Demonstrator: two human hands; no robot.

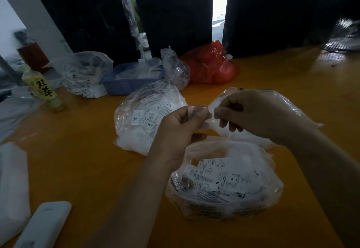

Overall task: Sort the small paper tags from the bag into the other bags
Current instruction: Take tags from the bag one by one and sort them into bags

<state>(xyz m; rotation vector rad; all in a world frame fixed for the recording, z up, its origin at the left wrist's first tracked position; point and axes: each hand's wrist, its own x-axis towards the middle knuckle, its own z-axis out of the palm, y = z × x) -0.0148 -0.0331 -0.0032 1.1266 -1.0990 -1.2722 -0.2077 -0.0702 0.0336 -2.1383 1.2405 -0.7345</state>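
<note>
Both hands meet above the worktop [81, 150] in a fine pinch. The left hand [175, 128] curls its fingers and thumb around something small and pale at its fingertips, probably a paper tag or a fold of plastic; blur hides which. The right hand [251, 115] pinches the neck of the right-hand clear bag [288, 109], which lies on the worktop just beyond and under that hand. Neither grip is released.

Paper tags [216, 173], printed with size letters such as S, lie in the near bag [224, 185], open-mouthed, directly below the hands. A second filled bag, the left-hand clear bag [144, 119], rests beside the left hand, its tags showing XS and M through the film. Farther back stand a blue tray [124, 84], a red bag [212, 64], another clear bag [87, 72] and a drink bottle [44, 91]; a white device [42, 226] lies at the near left edge.

Judged step: opening the right-hand bag's mouth to admit one tag. To do it well, the right pinch should lift only one layer of film so the mouth gapes, while the left hand reads the size letter before release, then drops the tag well inside. Static cling may drag a tag back out; a short shake of the fingertips would likely free it.
</note>
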